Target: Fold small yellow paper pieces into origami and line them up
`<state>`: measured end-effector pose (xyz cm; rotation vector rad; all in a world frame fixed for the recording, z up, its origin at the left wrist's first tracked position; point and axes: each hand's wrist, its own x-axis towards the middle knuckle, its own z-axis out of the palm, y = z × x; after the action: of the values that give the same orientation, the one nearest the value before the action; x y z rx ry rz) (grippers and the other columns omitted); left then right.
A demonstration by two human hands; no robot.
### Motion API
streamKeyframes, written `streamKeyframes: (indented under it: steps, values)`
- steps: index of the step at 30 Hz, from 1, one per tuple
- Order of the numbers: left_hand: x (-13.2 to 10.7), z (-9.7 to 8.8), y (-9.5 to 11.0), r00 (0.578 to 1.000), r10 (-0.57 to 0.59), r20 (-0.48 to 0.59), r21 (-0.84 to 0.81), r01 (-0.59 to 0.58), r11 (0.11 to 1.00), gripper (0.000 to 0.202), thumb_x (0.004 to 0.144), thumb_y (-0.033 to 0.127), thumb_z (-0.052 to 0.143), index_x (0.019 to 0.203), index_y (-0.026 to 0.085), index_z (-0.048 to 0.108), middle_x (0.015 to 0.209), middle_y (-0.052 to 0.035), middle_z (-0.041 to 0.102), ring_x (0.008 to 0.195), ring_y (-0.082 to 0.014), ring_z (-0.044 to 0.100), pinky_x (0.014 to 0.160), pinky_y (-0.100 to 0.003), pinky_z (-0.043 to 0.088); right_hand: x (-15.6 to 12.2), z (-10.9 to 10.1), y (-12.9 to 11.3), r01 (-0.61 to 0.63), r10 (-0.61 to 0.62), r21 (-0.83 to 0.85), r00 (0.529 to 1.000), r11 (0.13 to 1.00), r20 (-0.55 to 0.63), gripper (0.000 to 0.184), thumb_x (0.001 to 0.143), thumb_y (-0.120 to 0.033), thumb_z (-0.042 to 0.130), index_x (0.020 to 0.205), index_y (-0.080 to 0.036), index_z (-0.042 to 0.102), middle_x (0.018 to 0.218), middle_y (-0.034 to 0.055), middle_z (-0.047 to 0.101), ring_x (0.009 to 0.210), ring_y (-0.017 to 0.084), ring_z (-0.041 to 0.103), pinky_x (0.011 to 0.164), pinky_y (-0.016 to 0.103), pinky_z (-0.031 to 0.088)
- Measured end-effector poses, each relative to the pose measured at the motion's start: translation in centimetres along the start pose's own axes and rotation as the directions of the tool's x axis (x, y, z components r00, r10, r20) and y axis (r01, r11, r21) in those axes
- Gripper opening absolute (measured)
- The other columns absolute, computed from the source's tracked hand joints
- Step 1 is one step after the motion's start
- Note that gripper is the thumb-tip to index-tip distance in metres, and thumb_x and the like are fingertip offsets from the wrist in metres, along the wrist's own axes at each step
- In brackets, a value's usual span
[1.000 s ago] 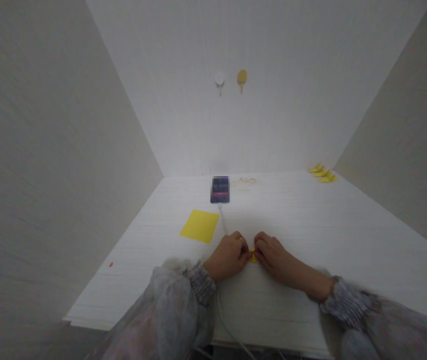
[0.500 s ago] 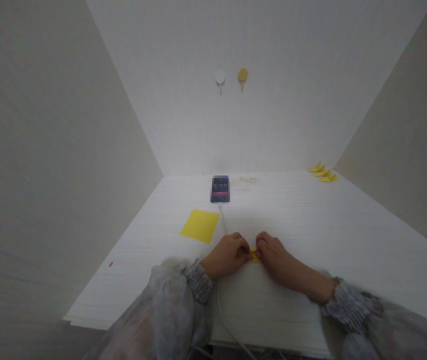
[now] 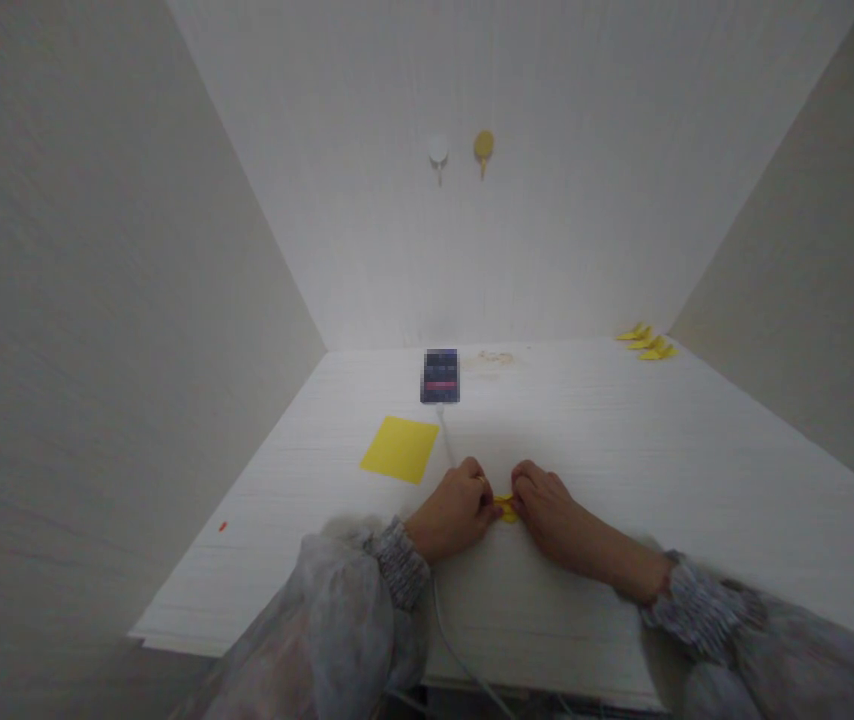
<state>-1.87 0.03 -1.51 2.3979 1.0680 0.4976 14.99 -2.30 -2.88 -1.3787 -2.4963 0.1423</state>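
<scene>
A small piece of folded yellow paper (image 3: 506, 510) is pinched between my two hands, low over the white table. My left hand (image 3: 458, 510) grips its left side with closed fingers; a ring shows on one finger. On the other side, my right hand (image 3: 551, 510) is closed on the right end. Fingers cover most of the folded paper, so its full shape is hidden. Up and left of my left hand lies a flat yellow square sheet (image 3: 400, 449).
A phone (image 3: 440, 376) with a white cable (image 3: 446, 440) lies near the back wall. Several folded yellow paper pieces (image 3: 648, 343) stand in the back right corner. A small red scrap (image 3: 223, 526) lies at left. Two hooks, white (image 3: 438, 155) and yellow (image 3: 483, 145), hang on the wall.
My left fingers have shifted slightly up and left, and a little more of the folded paper shows between the hands. Both hands keep their hold.
</scene>
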Motion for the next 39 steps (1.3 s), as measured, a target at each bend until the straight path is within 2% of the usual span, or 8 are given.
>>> streamKeyframes:
  steps: [16,22,26,32,39]
  values:
    - [0.7,0.0,0.0,0.992,-0.116,0.058,-0.054,0.119,0.991,0.008,0.067,0.019,0.052,0.065,0.013,0.057,0.083,-0.0031,0.049,0.071,-0.0113,0.048,0.068,-0.023,0.040,-0.1,0.7,-0.2,-0.055,0.055,-0.010,0.998,0.998,-0.016,0.013,0.079,-0.009,0.036,0.082,-0.011,0.049,0.087,0.0116,0.048,0.082,0.020,0.046,0.069,0.032,0.038]
    - [0.7,0.1,-0.1,0.993,-0.107,0.059,-0.030,0.109,0.994,0.004,0.065,0.018,0.053,0.066,0.015,0.055,0.080,-0.0016,0.048,0.069,-0.0107,0.047,0.064,-0.022,0.039,0.1,1.0,0.1,-0.145,0.145,0.068,0.989,0.987,-0.003,0.007,0.077,-0.010,0.039,0.078,-0.014,0.045,0.083,0.0077,0.048,0.075,0.017,0.047,0.064,0.029,0.036]
    - [0.6,0.1,0.0,0.994,-0.098,0.048,-0.038,0.099,0.994,0.004,0.064,0.017,0.054,0.068,0.016,0.052,0.078,-0.0004,0.047,0.067,-0.0096,0.046,0.062,-0.020,0.037,0.4,0.3,0.1,-0.201,0.200,0.154,0.980,0.967,0.024,0.009,0.072,-0.007,0.043,0.073,-0.016,0.042,0.078,0.0046,0.047,0.067,0.014,0.045,0.060,0.026,0.035]
    - [0.5,-0.3,0.3,0.991,-0.117,0.062,-0.067,0.121,0.990,0.014,0.062,0.017,0.055,0.076,0.017,0.051,0.076,0.0012,0.047,0.067,-0.0097,0.044,0.060,-0.020,0.036,0.4,-0.8,-0.3,-0.214,0.216,0.298,0.976,0.930,0.027,0.016,0.066,-0.001,0.042,0.067,-0.017,0.041,0.071,0.0004,0.045,0.060,0.011,0.043,0.056,0.023,0.034]
    - [0.5,-0.2,0.3,0.990,-0.122,0.068,-0.112,0.129,0.985,0.011,0.062,0.014,0.054,0.072,0.017,0.051,0.075,0.0015,0.047,0.066,-0.0096,0.044,0.059,-0.020,0.036,0.2,-0.3,0.3,-0.191,0.208,0.378,0.978,0.906,-0.004,0.018,0.062,0.000,0.042,0.065,-0.018,0.039,0.069,-0.0004,0.044,0.061,0.011,0.042,0.056,0.023,0.036]
